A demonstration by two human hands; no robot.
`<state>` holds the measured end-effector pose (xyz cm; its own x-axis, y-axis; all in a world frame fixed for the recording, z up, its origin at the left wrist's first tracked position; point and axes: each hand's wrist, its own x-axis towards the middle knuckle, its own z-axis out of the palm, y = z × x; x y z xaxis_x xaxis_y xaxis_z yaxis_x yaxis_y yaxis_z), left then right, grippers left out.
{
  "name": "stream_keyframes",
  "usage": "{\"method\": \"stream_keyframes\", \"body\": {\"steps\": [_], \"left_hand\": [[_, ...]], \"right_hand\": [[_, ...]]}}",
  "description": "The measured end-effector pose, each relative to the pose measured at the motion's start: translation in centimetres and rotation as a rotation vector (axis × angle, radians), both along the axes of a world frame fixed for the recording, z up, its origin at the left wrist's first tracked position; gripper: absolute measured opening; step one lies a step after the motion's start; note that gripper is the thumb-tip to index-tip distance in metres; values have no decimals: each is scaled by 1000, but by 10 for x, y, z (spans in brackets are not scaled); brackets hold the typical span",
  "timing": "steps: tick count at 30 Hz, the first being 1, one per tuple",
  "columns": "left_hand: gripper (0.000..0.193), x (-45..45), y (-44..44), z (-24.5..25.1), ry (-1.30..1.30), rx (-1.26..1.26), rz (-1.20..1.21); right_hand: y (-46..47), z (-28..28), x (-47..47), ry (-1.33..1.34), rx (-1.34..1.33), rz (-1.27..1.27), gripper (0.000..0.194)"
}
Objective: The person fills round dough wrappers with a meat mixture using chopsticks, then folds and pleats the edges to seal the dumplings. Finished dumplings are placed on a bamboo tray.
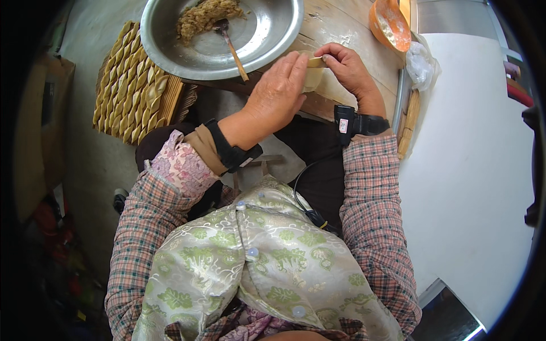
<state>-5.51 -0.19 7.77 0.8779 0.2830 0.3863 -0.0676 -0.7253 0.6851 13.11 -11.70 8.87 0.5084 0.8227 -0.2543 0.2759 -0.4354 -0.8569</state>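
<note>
My right hand (352, 70) pinches the edge of a thin yellowish dough wrapper (315, 70) between thumb and fingertips. My left hand (279, 93) is at the wrapper's other side, its fingers close together; the palm side is turned away, so whether it grips the dough is hidden. Left of and beyond my hands, a large metal basin (147, 47) holds a lump of brownish filling (204, 19) and a spoon with a wooden handle (236, 57). Rows of folded dumplings (130, 89) cover much of a slatted tray (170, 100) left of the basin.
The wooden table (341, 21) has flour on it. An orange bowl (394, 27) with flour stands at the back right. Near the table's right edge are a clear plastic bag (420, 64) and a wooden stick (409, 123). A white surface (465, 170) extends at right.
</note>
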Motion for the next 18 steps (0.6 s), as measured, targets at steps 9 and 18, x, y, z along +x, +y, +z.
{"method": "stream_keyframes", "body": {"steps": [9,18], "left_hand": [[42,43,0,-50,193,-434,-17],[32,41,-4,-75,198,-1582,77]], "right_hand": [[-9,-5,3,56,61,-29,16],[-9,-33,10,-187,-205,29,24]]}}
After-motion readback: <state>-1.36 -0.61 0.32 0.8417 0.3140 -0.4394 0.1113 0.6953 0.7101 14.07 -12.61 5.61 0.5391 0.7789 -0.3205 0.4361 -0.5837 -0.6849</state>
